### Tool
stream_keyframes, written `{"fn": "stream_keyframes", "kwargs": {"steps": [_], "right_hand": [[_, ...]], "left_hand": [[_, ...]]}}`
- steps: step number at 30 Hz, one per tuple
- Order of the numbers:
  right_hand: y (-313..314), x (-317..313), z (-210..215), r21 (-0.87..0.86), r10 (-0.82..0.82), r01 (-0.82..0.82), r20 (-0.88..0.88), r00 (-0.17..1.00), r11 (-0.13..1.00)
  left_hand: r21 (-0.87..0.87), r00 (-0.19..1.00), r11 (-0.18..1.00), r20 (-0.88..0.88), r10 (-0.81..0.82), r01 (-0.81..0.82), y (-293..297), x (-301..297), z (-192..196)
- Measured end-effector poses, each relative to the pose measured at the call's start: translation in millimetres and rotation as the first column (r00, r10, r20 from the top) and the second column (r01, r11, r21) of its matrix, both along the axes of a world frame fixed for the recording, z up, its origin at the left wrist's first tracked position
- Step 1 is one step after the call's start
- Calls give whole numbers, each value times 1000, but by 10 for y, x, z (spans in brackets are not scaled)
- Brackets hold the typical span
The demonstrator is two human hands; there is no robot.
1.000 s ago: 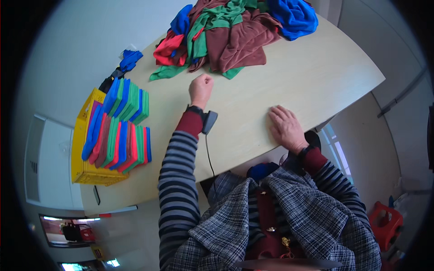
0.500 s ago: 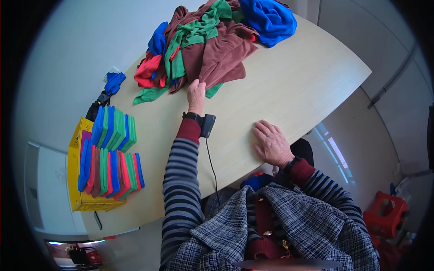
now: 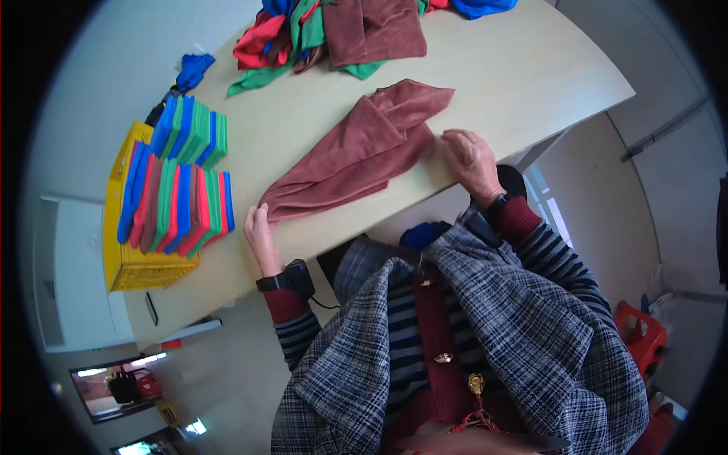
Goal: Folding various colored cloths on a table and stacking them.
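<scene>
A brown cloth (image 3: 356,152) lies stretched across the pale wooden table (image 3: 516,76), bunched and creased. My left hand (image 3: 259,231) pinches its near-left corner at the table's front edge. My right hand (image 3: 470,155) rests flat on the table, touching the cloth's right edge. A black device is strapped to my left wrist (image 3: 284,280) with a cable running from it.
A heap of red, green, blue and brown cloths (image 3: 334,30) sits at the far side of the table. At the left, a yellow crate (image 3: 125,258) holds folded cloths standing on edge, with a second stack (image 3: 193,129) behind it. A blue cloth (image 3: 193,70) lies beyond.
My left hand has pulled a brown cloth out of the far heap toward the table's front-left edge. My right hand stayed near the front edge and now touches the cloth.
</scene>
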State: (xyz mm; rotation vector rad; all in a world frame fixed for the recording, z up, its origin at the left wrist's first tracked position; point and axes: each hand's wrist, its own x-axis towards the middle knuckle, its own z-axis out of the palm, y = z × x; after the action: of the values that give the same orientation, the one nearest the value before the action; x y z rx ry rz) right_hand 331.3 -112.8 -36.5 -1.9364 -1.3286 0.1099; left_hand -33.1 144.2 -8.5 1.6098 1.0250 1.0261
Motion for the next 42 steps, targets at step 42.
{"fn": "stream_keyframes", "kwargs": {"steps": [42], "right_hand": [[266, 1389, 1016, 296, -62, 169, -338, 939, 940]], "left_hand": [[-111, 774, 956, 616, -148, 271, 227, -562, 409]]}}
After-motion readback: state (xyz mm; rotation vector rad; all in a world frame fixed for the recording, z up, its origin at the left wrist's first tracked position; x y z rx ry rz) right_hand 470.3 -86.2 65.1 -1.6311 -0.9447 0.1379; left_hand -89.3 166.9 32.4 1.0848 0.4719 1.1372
